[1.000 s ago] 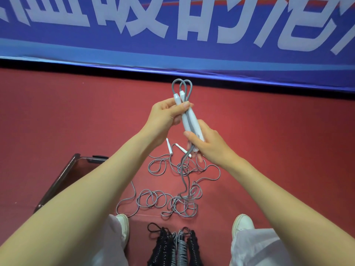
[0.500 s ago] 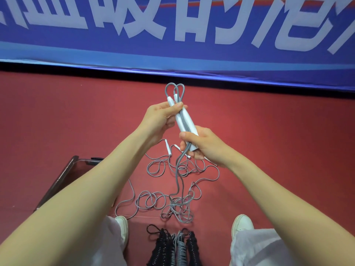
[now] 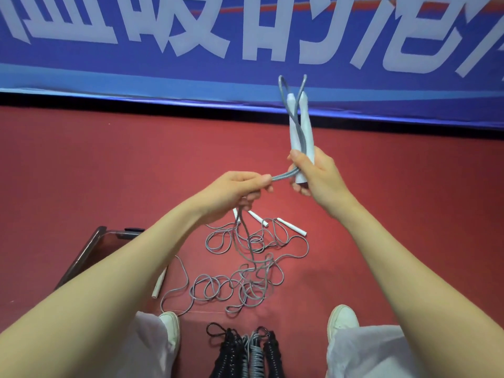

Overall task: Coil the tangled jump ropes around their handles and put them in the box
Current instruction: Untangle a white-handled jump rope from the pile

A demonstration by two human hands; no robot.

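My right hand (image 3: 317, 174) grips the lower ends of two pale grey jump-rope handles (image 3: 300, 126), held upright side by side. Their grey cords loop above the tips and cross down the front. My left hand (image 3: 237, 188) pinches the doubled grey cord (image 3: 283, 175) just left of the handles and holds it taut. From that hand the cord drops to a tangled grey rope pile (image 3: 245, 271) on the red floor. Loose white handles (image 3: 291, 227) lie at the pile's far edge, and another white handle (image 3: 159, 282) lies near my left forearm.
A dark-rimmed clear box (image 3: 90, 249) sits on the floor at the left, partly behind my left arm. Three coiled ropes (image 3: 246, 353), black and grey, lie between my white shoes (image 3: 342, 317). A blue banner (image 3: 245, 50) runs along the far wall.
My right hand has lifted the handles up and to the right, turning them upright. My left hand left the handle tips, moved down and took hold of the cord below them.
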